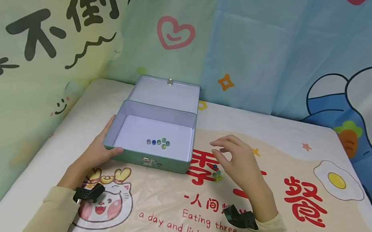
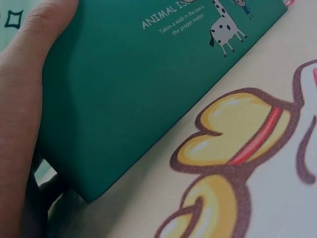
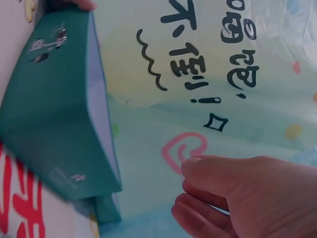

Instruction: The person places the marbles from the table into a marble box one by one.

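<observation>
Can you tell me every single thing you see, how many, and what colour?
Backdrop: at least 1, green and blue, behind
Cloth: 1, white and beige with red writing, below
Box: 1, green, on the cloth, lid open
Inside marbles: about 6, mostly green, one blue, box floor
Loose marbles: a few, green and blue, right of box
Wristbands: 2, black, one per wrist
Sleeves: 2, pale yellow, on the arms
Left hand: 1, bare, gripping box
Right hand: 1, bare, above cloth

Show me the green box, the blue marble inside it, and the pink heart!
Green box [image 1: 171,165]: head view, on its front wall.
Blue marble [image 1: 154,142]: head view, on its middle.
Pink heart [image 1: 173,38]: head view, on its smile.
</observation>
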Tool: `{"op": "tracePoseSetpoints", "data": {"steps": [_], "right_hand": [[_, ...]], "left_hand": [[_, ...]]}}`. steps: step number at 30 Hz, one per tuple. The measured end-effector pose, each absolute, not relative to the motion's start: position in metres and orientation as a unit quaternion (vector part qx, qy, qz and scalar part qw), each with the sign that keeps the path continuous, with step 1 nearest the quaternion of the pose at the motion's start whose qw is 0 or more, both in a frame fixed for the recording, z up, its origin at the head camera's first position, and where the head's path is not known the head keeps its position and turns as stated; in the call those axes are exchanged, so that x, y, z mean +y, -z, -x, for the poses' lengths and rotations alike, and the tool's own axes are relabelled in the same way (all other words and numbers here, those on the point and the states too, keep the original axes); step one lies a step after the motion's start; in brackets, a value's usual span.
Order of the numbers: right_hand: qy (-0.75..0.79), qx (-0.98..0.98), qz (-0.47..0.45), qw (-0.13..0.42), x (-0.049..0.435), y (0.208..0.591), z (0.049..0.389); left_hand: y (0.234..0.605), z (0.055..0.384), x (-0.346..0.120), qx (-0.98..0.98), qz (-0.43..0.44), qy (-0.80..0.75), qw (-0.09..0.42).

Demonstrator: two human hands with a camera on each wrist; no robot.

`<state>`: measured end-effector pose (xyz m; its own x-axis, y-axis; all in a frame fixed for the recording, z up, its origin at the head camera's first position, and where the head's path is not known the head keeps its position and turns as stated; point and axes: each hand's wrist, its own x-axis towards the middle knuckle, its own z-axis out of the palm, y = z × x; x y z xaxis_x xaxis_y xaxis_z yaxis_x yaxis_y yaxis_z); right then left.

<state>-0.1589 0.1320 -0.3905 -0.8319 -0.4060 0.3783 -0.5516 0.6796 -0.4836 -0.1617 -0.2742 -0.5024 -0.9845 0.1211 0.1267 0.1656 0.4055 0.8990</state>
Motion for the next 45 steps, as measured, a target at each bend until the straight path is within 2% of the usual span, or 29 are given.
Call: {"op": "tracePoseSetpoints", "data": {"steps": [12, 23, 37, 45], "right_hand": [[-0.285, -0.921, -0.241, 0.108, 0.155, 0.417, 0.154], [-0.273, -0.939, -0.203, 0.044, 0.166, 0.440, 0.155], [-0.242, -0.949, -0.202, -0.024, 0.172, 0.457, 0.158], [-0.234, -0.946, -0.222, -0.035, 0.174, 0.462, 0.159]], "left_hand": [[0.502, 0.161, -0.274, -0.844, 0.082, 0.530, 0.022], [0.504, 0.162, -0.274, -0.841, 0.086, 0.534, 0.023], [0.502, 0.161, -0.273, -0.839, 0.083, 0.538, 0.021], [0.503, 0.162, -0.273, -0.840, 0.083, 0.535, 0.021]]}}
